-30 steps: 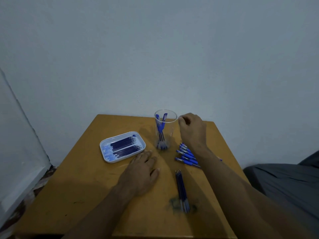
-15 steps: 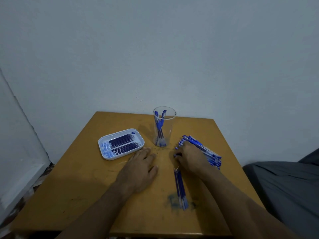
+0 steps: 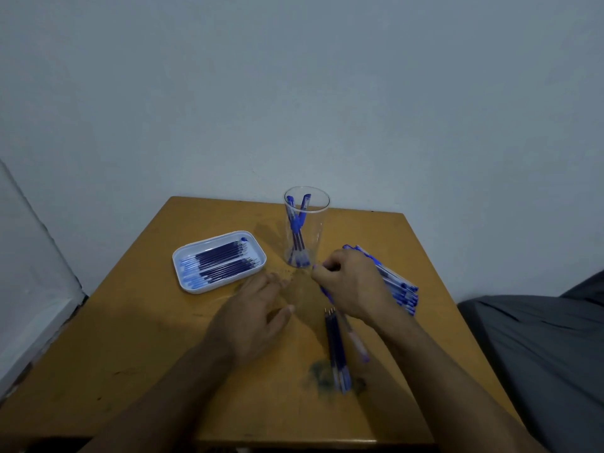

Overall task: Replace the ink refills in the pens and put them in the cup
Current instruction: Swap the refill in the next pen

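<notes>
Right hand (image 3: pixel 351 282), fingers curled round one pen (image 3: pixel 354 338) lifted from the pile of pens (image 3: pixel 400 289) just behind it. Pen's long axis runs from the fist toward the person, blurred, passing above the loose refills (image 3: pixel 336 348) lying on the table (image 3: pixel 130 338). Left hand (image 3: pixel 251 312) flat, fingers relaxed, holding nothing, just left of the pen; it is the nearer hand to take the free end, judged. Cup (image 3: pixel 306 230), two pens inside, stands just beyond the right hand. Tray (image 3: pixel 183 259) of refills lies beyond the left hand. Bare pale wall behind; grey fabric at right.
</notes>
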A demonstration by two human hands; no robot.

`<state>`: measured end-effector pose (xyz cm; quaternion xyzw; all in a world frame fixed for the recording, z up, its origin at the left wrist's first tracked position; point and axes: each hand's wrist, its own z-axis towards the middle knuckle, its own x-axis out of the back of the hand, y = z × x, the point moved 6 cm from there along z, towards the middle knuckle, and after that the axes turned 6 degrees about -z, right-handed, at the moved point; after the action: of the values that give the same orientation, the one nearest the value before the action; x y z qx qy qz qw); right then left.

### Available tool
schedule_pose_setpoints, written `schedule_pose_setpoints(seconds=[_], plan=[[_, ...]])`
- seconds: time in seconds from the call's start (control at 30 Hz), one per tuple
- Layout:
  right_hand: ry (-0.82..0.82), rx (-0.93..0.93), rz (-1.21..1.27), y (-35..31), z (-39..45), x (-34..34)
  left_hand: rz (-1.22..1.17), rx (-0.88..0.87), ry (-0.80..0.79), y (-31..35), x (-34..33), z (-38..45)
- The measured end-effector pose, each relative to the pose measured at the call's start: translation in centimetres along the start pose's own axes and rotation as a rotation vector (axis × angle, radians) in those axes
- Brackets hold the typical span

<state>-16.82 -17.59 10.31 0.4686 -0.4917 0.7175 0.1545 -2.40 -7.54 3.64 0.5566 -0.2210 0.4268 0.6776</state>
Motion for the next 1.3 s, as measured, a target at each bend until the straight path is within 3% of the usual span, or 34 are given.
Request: schedule_pose_setpoints(seconds=[0.17,0.27,0.33,0.5,0.93,1.3], plan=[[-0.258,-0.199,0.75,0.1,-2.0,-3.5,-0.397,0.001,0.101,0.9,1.0,-1.0],[-0.307,-0.281,0.982,0.3,-2.3,-5.2,-0.593,0.185,-0.039,0.9,0.6,-1.1],[-0.34,-0.305,1.058,0.6,-2.4,-5.9,-0.575,0.259,-0.091,0.5,0.2,-1.1],[-0.368,-0.304,1.06,1.8,-2.7,-6.6,-0.422,0.255,-0.117,-0.7,0.0,-0.9],[-0.284,-0.141,0.889,2.1,-2.7,-5.9,-0.569,0.191,-0.217,-0.3,0.2,-0.8],[-0.324,-0.133,0.94,1.7,-2.8,-5.8,-0.566,0.104,-0.221,-0.3,0.6,-0.7]])
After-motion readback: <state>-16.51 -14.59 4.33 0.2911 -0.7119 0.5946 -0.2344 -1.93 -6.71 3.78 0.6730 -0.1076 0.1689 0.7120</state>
